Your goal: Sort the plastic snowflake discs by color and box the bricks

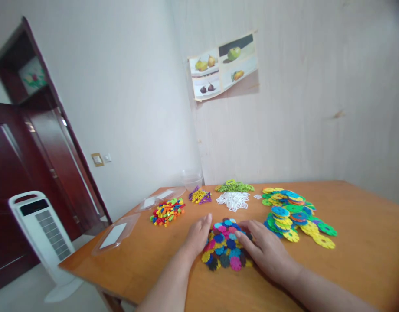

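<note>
A heap of small multicoloured notched plastic discs (226,248) lies on the wooden table, between my two hands. My left hand (198,236) rests against the heap's left side, its fingers stretched out and pointing away from me. On the right side, my right hand (263,245) lies over the edge of the heap with its fingers extended and the thumb on the discs. Neither hand is closed around a piece. Some discs under the right fingers are hidden.
Larger flower-shaped discs (292,214) are piled at the right. Behind the heap lie white lattice pieces (233,200), green pieces (235,187), and purple and yellow pieces (200,196). Small bricks (167,211) and clear lids (116,234) are at left; a clear tub (192,178) stands at the back.
</note>
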A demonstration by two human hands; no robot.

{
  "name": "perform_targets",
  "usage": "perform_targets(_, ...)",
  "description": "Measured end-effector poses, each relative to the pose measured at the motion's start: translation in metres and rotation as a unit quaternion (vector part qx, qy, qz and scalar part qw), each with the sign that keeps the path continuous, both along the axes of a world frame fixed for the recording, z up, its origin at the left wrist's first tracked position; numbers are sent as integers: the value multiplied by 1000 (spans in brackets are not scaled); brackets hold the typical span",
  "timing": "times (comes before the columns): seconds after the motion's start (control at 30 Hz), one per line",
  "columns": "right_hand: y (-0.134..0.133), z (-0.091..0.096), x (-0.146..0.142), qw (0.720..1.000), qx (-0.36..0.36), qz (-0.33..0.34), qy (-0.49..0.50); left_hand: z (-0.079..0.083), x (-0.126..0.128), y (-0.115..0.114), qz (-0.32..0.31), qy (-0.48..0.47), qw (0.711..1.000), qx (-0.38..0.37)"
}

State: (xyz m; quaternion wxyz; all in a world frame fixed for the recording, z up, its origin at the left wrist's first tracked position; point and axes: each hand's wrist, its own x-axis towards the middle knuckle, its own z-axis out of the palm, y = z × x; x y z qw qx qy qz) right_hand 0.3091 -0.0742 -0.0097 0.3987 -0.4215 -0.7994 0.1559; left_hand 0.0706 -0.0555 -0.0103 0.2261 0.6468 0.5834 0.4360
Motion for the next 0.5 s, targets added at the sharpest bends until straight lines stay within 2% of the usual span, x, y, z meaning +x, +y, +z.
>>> perform_targets(0.13,0,-12,-3,998,23,31,-53,7,11,-9,-41,62,997,-16)
perform_targets(0.3,5,-29,-5,990,3,52,-131,7,19,-13,-57,104,992,-40)
perform_targets(0.5,8,-36,-7,989,-4,64,-134,5,22,-16,-66,111,991,-47)
